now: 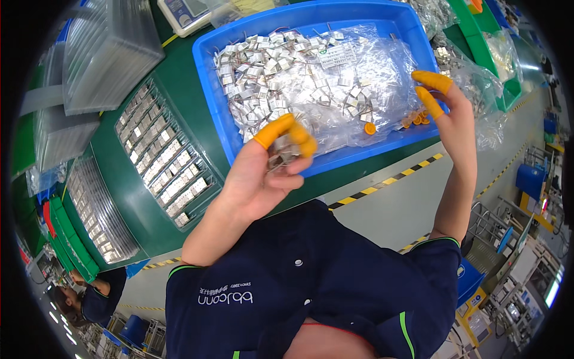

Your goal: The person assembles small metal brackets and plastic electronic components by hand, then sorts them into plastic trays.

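My left hand (248,182) is closed around a few small white and silvery wired parts (284,153) at the near left edge of a blue bin (210,96). Orange finger cots cover its thumb and fingertip; motion smears the fingertips, partly hiding what they hold. Over the bin's right side my right hand (452,110) is held with orange-capped thumb and index finger apart, and nothing shows between them. Inside the bin lies a heap of the same small wired parts (257,72). Clear plastic bags (382,66) cover much of the rest, with rolled orange finger cots (370,128) near the front.
Left of the bin, a clear tray (164,152) holds rows of small parts on the green table. A stack of filled trays (101,215) and tall stacks of clear trays (110,54) stand farther left. A scale (185,15) and green bins (478,36) are behind. Another person (98,299) works at lower left.
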Available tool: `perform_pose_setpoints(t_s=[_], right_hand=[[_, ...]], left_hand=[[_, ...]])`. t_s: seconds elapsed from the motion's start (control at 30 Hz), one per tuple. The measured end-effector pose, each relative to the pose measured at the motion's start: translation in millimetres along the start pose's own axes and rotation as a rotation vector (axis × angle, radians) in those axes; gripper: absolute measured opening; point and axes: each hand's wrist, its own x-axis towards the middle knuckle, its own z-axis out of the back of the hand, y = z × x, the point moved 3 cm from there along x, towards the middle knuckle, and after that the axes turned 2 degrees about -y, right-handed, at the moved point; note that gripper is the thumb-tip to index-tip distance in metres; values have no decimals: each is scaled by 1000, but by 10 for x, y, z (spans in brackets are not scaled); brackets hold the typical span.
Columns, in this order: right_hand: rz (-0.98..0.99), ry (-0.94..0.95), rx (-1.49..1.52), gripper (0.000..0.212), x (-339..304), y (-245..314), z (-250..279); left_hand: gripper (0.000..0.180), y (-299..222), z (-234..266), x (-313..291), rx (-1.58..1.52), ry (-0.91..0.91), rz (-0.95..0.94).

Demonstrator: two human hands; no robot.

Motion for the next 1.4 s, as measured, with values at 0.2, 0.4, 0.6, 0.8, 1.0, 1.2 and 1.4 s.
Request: perform_pose_setpoints(t_s=[0.2, 0.4, 0.6, 0.8, 1.0, 1.2, 1.4], right_hand=[[-14, 262, -106, 22, 82, 18, -354], [269, 258, -254, 17, 312, -88, -694], [154, 149, -275, 18, 299, 134, -563], [596, 245, 83, 22, 26, 751, -732], [310, -27, -326, 29, 535, 62, -458], [207, 43, -565, 34, 372, 2, -583], [173, 135, -364, 31, 22, 284, -827]], left_hand=[[33, -118, 204, 55, -130, 248, 33], [33, -71, 122, 95, -51, 185, -2], [32, -88, 162, 127, 238, -108, -103], [31, -6, -3, 240, 149, -15, -64], [21, -50, 29, 304, 49, -12, -9], [32, -43, 100, 351, -14, 17, 11], [30, -28, 101, 375, -3, -20, -22]])
